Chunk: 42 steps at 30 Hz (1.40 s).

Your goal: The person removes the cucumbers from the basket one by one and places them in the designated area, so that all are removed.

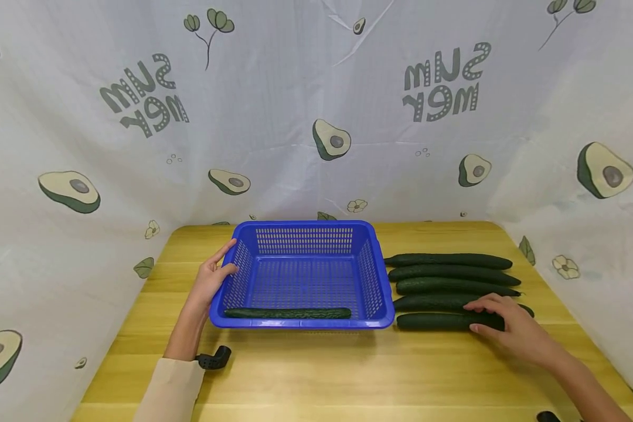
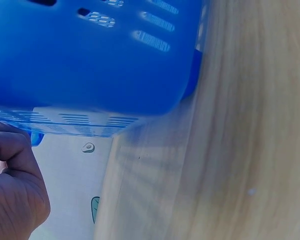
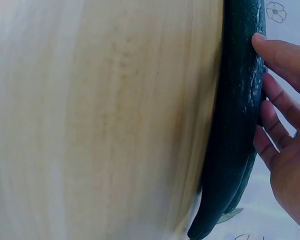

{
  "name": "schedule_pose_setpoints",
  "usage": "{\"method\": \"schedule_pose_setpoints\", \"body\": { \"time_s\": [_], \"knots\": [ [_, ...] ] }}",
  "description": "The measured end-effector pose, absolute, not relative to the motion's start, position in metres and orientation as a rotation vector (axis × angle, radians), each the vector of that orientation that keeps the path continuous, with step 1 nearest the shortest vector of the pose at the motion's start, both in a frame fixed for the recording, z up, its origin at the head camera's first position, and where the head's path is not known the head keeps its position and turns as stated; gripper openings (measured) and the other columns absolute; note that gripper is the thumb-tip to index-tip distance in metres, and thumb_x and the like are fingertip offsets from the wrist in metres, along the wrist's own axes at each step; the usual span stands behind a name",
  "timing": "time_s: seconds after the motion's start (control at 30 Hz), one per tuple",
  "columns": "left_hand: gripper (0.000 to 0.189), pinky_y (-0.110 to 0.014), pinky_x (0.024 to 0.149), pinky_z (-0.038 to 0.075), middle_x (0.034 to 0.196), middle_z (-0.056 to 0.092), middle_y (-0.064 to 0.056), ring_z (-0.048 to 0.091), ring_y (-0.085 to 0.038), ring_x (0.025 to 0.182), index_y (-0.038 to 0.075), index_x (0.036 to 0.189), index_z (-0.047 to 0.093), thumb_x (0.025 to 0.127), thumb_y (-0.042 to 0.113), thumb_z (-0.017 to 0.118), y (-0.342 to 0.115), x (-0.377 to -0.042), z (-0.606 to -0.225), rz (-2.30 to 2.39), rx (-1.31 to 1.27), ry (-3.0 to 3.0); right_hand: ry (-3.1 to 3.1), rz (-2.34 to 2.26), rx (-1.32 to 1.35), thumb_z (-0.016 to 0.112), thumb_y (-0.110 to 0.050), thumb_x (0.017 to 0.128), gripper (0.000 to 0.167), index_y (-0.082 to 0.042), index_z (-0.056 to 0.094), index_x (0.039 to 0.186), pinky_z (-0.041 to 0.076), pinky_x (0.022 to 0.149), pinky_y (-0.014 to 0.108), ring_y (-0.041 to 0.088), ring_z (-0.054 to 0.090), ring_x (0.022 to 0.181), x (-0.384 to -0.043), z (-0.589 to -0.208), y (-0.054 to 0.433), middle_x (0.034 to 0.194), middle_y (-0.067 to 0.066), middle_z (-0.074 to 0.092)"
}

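Observation:
In the head view a blue plastic basket (image 1: 302,323) with perforated walls stands mid-table. One cucumber (image 1: 287,313) lies inside along its near wall. My left hand (image 1: 209,281) holds the basket's left rim, thumb over the edge; in the left wrist view the hand (image 2: 12,185) is partly cut off. On the right, several dark green cucumbers lie side by side. Over the nearest cucumber (image 1: 432,321) is my right hand (image 1: 511,325), its fingers spread and slightly bent. In the right wrist view the thumb touches that cucumber (image 3: 235,100), with the other fingertips close along its side.
The wooden table (image 1: 306,375) extends in front of the basket. A white curtain (image 1: 285,105) printed with avocados and lettering hangs behind and at both sides. The left ends of some cucumbers (image 1: 448,259) lie close to the basket's right wall.

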<state>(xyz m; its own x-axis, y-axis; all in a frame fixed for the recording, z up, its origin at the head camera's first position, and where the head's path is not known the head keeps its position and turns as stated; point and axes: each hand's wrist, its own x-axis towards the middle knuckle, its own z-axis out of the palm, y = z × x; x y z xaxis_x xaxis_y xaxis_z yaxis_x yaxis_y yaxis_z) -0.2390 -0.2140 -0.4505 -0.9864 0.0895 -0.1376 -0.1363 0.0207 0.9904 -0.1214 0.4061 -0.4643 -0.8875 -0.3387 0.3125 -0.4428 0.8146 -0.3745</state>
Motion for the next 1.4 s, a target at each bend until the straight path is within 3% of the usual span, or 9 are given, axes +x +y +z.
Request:
{"method": "schedule_pose_setpoints", "body": {
  "time_s": [0.4,0.73,0.93,1.2,1.4],
  "knots": [
    [0.070,-0.033,0.069,0.064,0.154,0.049,-0.022,0.073,-0.019,0.083,0.035,0.159,0.039,0.098,0.008,0.058,-0.214,-0.239,-0.449,2.066,-0.073,2.137,-2.815,0.664,0.498,0.079,-0.015,0.089,0.025,-0.020,0.074,0.113,0.047,0.072,0.023,-0.005,0.049,0.093,-0.120,-0.459,0.399,0.109,-0.004,0.068],
    [0.071,-0.034,0.069,0.064,0.151,0.051,-0.024,0.075,-0.020,0.085,0.035,0.159,0.041,0.096,0.007,0.058,-0.214,-0.239,-0.452,2.103,-0.061,2.120,-2.784,0.695,0.526,0.076,-0.013,0.092,0.023,-0.014,0.073,0.115,0.047,0.066,0.026,0.004,0.051,0.085,-0.128,-0.453,0.381,0.103,-0.005,0.067],
    [0.071,-0.035,0.072,0.064,0.154,0.049,-0.022,0.075,-0.021,0.089,0.034,0.160,0.039,0.098,0.006,0.057,-0.214,-0.239,-0.452,2.101,-0.057,2.110,-2.774,0.690,0.542,0.074,-0.016,0.095,0.024,-0.014,0.072,0.118,0.052,0.071,0.027,0.004,0.056,0.091,-0.137,-0.441,0.363,0.110,-0.002,0.068],
    [0.070,-0.033,0.070,0.064,0.153,0.049,-0.024,0.075,-0.020,0.086,0.034,0.160,0.039,0.098,0.006,0.057,-0.214,-0.237,-0.449,2.097,-0.053,2.117,-2.718,0.682,0.610,0.074,-0.018,0.095,0.026,-0.018,0.071,0.120,0.057,0.087,0.034,0.022,0.066,0.103,-0.159,-0.419,0.327,0.118,-0.001,0.069],
    [0.070,-0.033,0.070,0.064,0.155,0.047,-0.023,0.074,-0.020,0.087,0.032,0.160,0.039,0.098,0.005,0.057,-0.214,-0.238,-0.451,2.100,-0.042,2.109,-2.765,0.796,0.638,0.068,-0.022,0.100,0.026,-0.015,0.069,0.125,0.057,0.094,0.053,0.030,0.068,0.113,-0.169,-0.406,0.300,0.123,0.004,0.069]
  ]
}}
